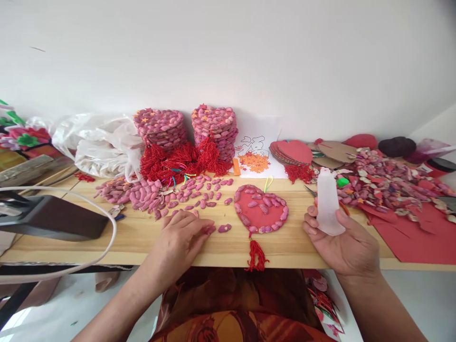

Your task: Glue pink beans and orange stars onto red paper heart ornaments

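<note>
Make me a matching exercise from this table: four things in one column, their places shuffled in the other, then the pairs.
Things:
1. Bottle
2. Orange stars
3. Yellow loop
4. Front red tassel

Places:
A. On the white paper
B. At the bottom of the heart
C. In the right hand
D. At the top of the heart

Pairs: 1-C, 2-A, 3-D, 4-B

Left hand (181, 237), right hand (351, 244): two. Bottle (328, 204): one. Flat heart in front (259, 217): one, with one tassel (256, 256). Left peanut-covered stack (161, 124), right peanut-covered stack (215, 127): two. Table (221, 250): one. White cable (114, 228): one. Black box (73, 216): one. Loose peanuts (143, 194), orange stars (254, 162): dozens each, overlapping, no exact count from where I stand.
</note>
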A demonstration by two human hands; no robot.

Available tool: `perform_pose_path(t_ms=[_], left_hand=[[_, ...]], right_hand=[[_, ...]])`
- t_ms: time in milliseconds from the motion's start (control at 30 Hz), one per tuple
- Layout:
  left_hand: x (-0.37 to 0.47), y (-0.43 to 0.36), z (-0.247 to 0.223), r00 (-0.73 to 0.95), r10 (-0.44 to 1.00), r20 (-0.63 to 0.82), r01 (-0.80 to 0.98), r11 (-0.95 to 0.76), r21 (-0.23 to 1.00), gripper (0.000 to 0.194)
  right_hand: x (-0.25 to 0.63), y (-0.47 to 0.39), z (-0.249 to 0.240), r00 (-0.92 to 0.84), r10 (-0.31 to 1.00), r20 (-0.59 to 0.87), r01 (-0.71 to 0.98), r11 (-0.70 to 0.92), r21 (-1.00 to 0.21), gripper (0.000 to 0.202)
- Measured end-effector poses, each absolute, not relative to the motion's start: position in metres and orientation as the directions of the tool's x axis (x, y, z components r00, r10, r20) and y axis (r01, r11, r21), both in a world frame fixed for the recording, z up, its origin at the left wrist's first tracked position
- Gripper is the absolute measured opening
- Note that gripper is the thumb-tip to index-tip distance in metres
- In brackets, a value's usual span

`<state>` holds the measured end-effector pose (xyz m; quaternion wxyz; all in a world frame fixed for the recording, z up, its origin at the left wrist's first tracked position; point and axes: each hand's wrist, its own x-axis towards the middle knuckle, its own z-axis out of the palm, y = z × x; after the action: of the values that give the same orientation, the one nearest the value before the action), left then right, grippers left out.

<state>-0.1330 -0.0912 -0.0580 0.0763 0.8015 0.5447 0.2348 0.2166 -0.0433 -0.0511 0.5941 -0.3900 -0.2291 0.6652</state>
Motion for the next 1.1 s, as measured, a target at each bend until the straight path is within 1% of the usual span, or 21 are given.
perform_pose_path(t_ms=[167,300,433,533,700,833,933,1000,1100], left_hand=[[-0.134,-0.089,-0.053,0.295,0.909,0.294,0.847,-0.391,0.359,0.024],[-0.134,-0.087,-0.048,0.285,0.905,0.316,0.852,-0.39,0.349,0.022],[-0.134,-0.083,-0.043,0.258,0.906,0.336,0.85,-0.378,0.366,0.021],[-0.136,-0.081,-0.039,0.235,0.916,0.325,0.861,-0.351,0.368,0.021],[-0.139,-0.079,-0.033,0.216,0.932,0.292,0.856,-0.324,0.403,0.028],[-0.136,-0.075,-0.029,0.212,0.933,0.292,0.867,-0.317,0.385,0.03],[-0.136,-0.073,-0.023,0.206,0.933,0.295,0.869,-0.313,0.384,0.03],[-0.139,-0.072,-0.018,0.173,0.937,0.305,0.876,-0.288,0.386,0.028],[-0.147,-0.073,-0.012,0.129,0.946,0.298,0.886,-0.245,0.394,0.026]], right_hand=[[0.217,-0.043,-0.052,0.001,0.97,-0.245,-0.619,-0.192,-0.762,0.027],[0.218,-0.044,-0.052,-0.006,0.969,-0.245,-0.622,-0.196,-0.758,0.028],[0.218,-0.044,-0.052,-0.006,0.968,-0.252,-0.621,-0.201,-0.758,0.026],[0.218,-0.044,-0.052,0.0,0.966,-0.258,-0.623,-0.202,-0.755,0.026],[0.218,-0.043,-0.053,0.034,0.969,-0.244,-0.617,-0.171,-0.768,0.025],[0.218,-0.043,-0.052,0.03,0.964,-0.265,-0.614,-0.192,-0.766,0.027],[0.215,-0.042,-0.048,0.072,0.96,-0.269,-0.602,-0.173,-0.779,0.026],[0.213,-0.04,-0.047,0.094,0.957,-0.273,-0.578,-0.171,-0.798,0.024],[0.214,-0.037,-0.051,0.101,0.966,-0.239,-0.556,-0.144,-0.819,0.028]])
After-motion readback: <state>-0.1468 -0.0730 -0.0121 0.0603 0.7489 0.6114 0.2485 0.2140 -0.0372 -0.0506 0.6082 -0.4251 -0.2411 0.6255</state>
